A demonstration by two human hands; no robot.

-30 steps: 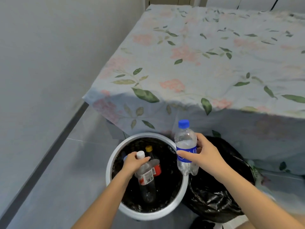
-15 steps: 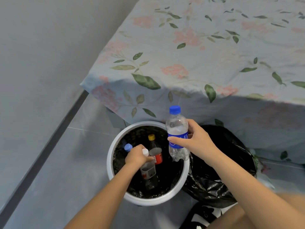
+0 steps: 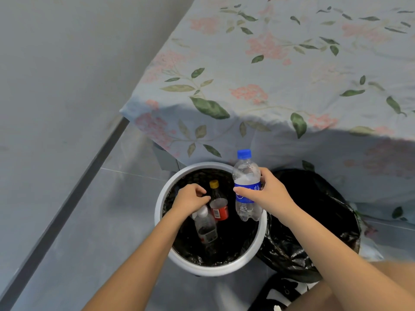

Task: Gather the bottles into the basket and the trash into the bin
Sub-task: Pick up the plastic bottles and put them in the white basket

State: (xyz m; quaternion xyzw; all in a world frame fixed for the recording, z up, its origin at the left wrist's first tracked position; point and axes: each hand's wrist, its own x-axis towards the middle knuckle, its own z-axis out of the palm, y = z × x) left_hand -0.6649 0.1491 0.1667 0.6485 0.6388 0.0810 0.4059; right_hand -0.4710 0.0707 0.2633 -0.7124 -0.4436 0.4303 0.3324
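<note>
Right hand point(image 3: 267, 196) grasping blue-capped bottle point(image 3: 247, 187) upright over basket point(image 3: 161, 198); left hand point(image 3: 190, 198) inside, curled above clear bottle point(image 3: 205, 225), grip impossible to tell.

I see a floral cloth point(image 3: 280, 70) filling the upper right, pale blue with pink blossoms and green leaves; its edge hangs over the side and falls into shadow. A plain grey wall point(image 3: 67, 63) takes up the left, and a dark baseboard point(image 3: 74, 191) runs diagonally along its foot. Below it lies a grey tiled floor point(image 3: 94, 232). At the bottom edge I make out a black-and-white slipper point(image 3: 278, 295).
</note>
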